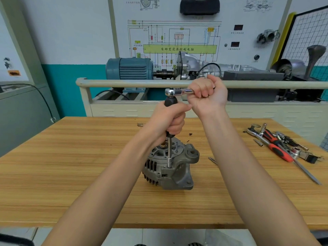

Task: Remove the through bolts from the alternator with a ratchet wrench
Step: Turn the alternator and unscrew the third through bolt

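Chrome ratchet wrench (174, 91) being gripped by right hand (206, 94); left hand (168, 119) gripping extension handle (168, 102), should be keeping socket (169, 161) square on alternator (171, 164) bolt.

Wall circuit panel (177, 38) — green bar (179, 49) reads "自动变速器控制电脑". Smaller panel labels, red digital displays (238, 27) — too blurred to read.

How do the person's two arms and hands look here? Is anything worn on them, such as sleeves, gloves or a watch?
Both forearms are bare along all that shows: no sleeves, gloves, watch or bracelet. The left hand wears nothing that can be seen. On the right hand a small pale glint at the top of one finger may be a ring; it is too small to tell. No markings show on either arm.
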The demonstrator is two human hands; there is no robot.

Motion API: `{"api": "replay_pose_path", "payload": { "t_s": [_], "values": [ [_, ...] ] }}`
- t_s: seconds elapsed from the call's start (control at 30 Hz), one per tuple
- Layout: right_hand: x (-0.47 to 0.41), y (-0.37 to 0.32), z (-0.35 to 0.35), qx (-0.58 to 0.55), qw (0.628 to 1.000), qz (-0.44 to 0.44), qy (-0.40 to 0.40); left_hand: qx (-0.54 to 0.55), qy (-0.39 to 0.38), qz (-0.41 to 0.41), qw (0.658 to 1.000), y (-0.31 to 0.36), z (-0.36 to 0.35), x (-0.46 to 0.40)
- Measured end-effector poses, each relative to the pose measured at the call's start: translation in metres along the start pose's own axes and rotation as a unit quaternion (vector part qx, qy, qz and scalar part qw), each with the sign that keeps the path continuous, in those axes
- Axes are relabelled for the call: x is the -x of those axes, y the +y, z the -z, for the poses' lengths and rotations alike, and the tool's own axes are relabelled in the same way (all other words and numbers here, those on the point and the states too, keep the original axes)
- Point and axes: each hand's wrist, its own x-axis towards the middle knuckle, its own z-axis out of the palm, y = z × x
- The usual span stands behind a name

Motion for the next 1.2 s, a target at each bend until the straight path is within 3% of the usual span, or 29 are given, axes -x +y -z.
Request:
{"api": "replay_pose_path", "payload": {
  "t_s": [0.17,0.33,0.4,0.53,0.63,0.73,0.8,0.9,1.0,1.13,1.2],
  "values": [
    [0.026,0.006,-0.010,0.061,0.993,0.090,-0.051,-0.014,0.081,-0.025,0.996,-0.004,-0.006,0.004],
    [0.063,0.037,-0.015,0.243,0.895,0.327,-0.182,-0.038,0.168,-0.034,0.984,-0.006,-0.012,0.001],
    [0.065,0.042,-0.015,0.251,0.879,0.356,-0.194,-0.051,0.177,-0.048,0.982,-0.008,-0.014,0.000],
    [0.054,0.026,-0.013,0.226,0.924,0.250,-0.183,-0.027,0.097,-0.059,0.993,-0.008,0.000,0.005],
    [0.032,0.013,-0.011,0.121,0.978,0.097,-0.139,0.007,-0.079,-0.062,0.995,-0.004,0.021,0.006],
    [0.012,0.008,-0.005,0.018,0.996,0.006,-0.086,0.012,-0.209,-0.042,0.977,-0.006,0.040,0.002],
    [0.004,0.008,0.000,0.021,0.998,0.017,-0.063,-0.004,-0.203,-0.019,0.979,-0.015,0.051,-0.002],
    [0.002,0.004,0.000,0.032,0.997,0.040,-0.050,-0.136,-0.064,0.003,0.989,-0.032,0.062,-0.004],
    [0.005,0.002,-0.002,0.046,0.996,0.063,-0.053,-0.304,-0.028,0.038,0.951,-0.049,0.061,-0.002],
    [0.012,0.004,-0.005,0.057,0.993,0.075,-0.073,-0.550,-0.046,0.070,0.831,-0.069,0.049,-0.009],
    [0.015,0.006,-0.007,0.071,0.991,0.085,-0.079,-0.580,-0.053,0.066,0.810,-0.070,0.047,-0.010]
  ]
}}
